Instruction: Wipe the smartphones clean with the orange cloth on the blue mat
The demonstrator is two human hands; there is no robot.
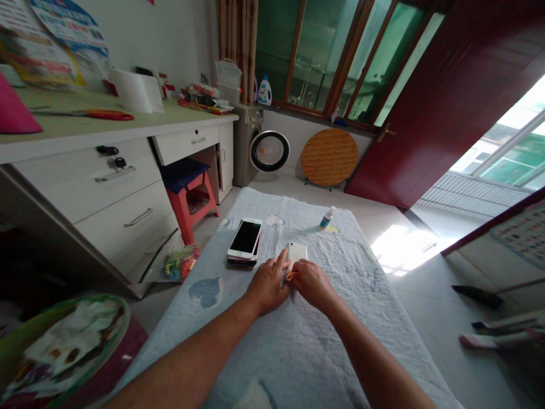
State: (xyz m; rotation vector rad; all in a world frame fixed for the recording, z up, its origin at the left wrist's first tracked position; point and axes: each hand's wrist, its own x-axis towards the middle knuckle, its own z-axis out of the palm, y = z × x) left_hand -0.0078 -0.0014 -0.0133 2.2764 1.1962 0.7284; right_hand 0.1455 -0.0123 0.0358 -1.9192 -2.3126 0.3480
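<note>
A white phone [298,254] lies back up on the cloth-covered table [340,341], its camera corner at the far left. My left hand [268,284] grips the phone's left edge, with the index finger stretched along it. From the right, my right hand [313,281] bends over the phone's near part, fingers pinched on a thin orange cord [291,275]. The phone's near end is hidden by both hands. To the left, a white-fronted phone [246,238] with a dark screen rests on top of a small stack of phones.
A small spray bottle [327,218] stands near the table's far right, beside a yellow piece [332,229]. Left of the table are a full waste bin [128,335], a red stool [181,213] and a desk [191,122]. A round wooden board [330,156] leans at the back wall.
</note>
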